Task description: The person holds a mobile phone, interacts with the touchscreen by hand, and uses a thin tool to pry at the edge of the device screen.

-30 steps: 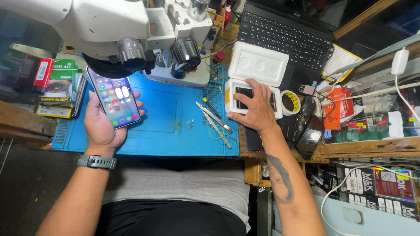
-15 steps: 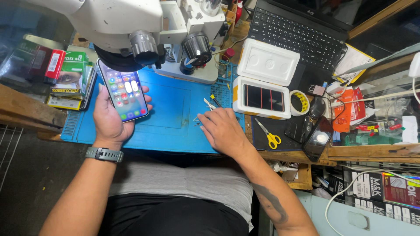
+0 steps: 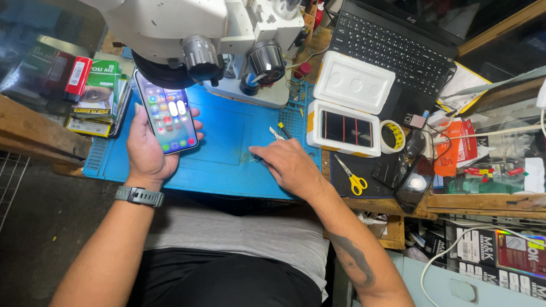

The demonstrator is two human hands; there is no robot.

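Observation:
My left hand (image 3: 149,149) holds a smartphone (image 3: 166,112) with its screen lit, showing rows of app icons, above the left part of a blue work mat (image 3: 227,150). My right hand (image 3: 289,165) rests palm down on the mat's right side, fingers curled over small metal hand tools (image 3: 277,133) that stick out past the fingertips. Whether the fingers grip one of them is hidden. A grey watch (image 3: 139,196) sits on my left wrist.
A white microscope (image 3: 187,34) overhangs the mat's far side. Right of the mat sit an open white foam box (image 3: 345,128) with a dark screen part inside, yellow-handled scissors (image 3: 351,177), a tape roll (image 3: 391,136), a laptop (image 3: 392,48) and another phone (image 3: 415,183). Small boxes (image 3: 96,94) are stacked at left.
My right hand left the foam box and moved left and down onto the blue mat over the small tools. The left hand kept the phone, shifting slightly.

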